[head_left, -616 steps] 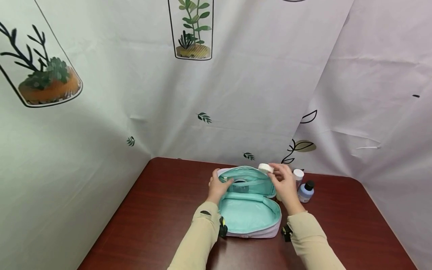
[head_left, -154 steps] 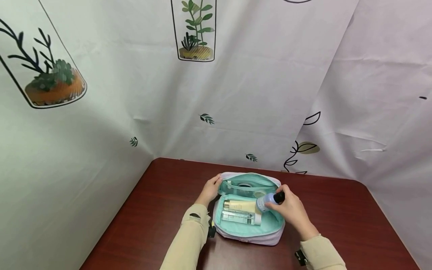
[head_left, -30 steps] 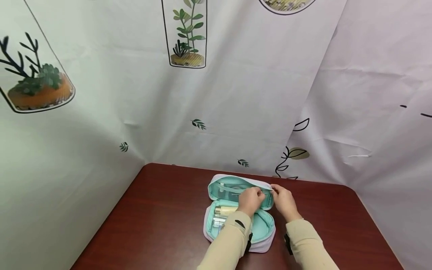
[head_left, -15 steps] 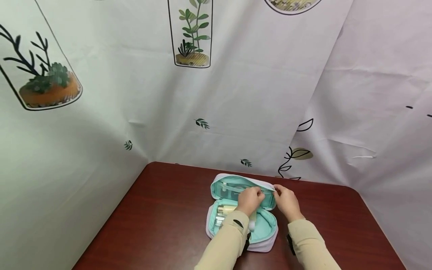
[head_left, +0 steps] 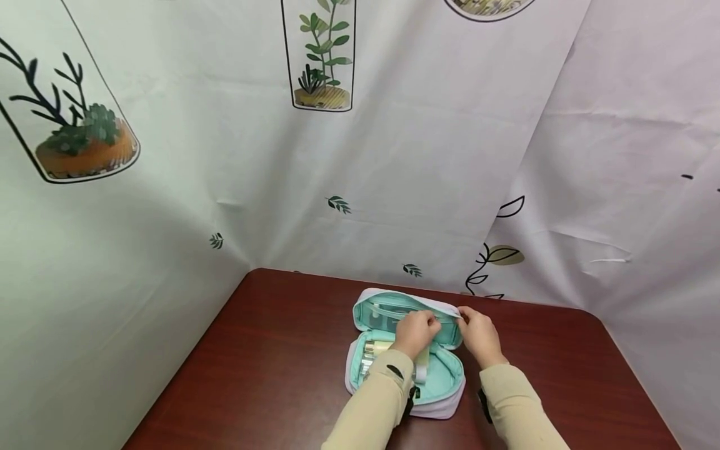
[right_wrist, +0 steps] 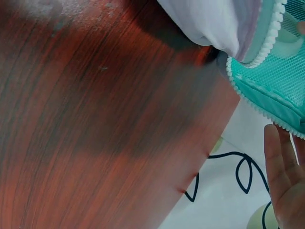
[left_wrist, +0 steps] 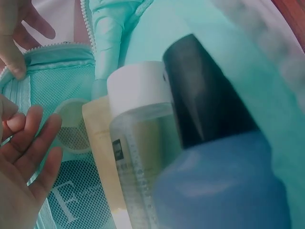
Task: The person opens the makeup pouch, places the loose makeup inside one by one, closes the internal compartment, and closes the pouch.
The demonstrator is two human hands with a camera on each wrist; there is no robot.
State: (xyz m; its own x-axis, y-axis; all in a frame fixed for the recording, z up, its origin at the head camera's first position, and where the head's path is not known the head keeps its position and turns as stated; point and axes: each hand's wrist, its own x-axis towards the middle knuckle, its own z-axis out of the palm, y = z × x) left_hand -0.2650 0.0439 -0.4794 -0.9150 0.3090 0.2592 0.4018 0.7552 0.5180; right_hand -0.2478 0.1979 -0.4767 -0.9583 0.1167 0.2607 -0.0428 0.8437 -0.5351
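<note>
An open toiletry bag (head_left: 444,378), lilac outside and teal inside, lies on the table with its lid raised. My left hand (head_left: 416,331) reaches across it; thumb and forefinger pinch at the zipper of the lid's mesh pocket (left_wrist: 62,78), the pull itself hidden. My right hand (head_left: 480,337) grips the lid's right edge. Through the mesh show a round container (left_wrist: 74,124) and a dark item (left_wrist: 78,195) lettered F. In the base lie a yellow tube (head_left: 381,347), a clear bottle (left_wrist: 140,90) with a white cap and a blue bottle (left_wrist: 219,186) with a black cap.
The dark red wooden table (head_left: 270,362) extends around the bag. Behind it hangs a pale printed cloth (head_left: 422,156), meeting the table's back edge. My left forearm covers part of the bag's base in the head view.
Bottles that stood on the table earlier now lie in the bag. My right hand has let go of the blue bottle; my left has moved from the lid's left side to the mesh pocket.
</note>
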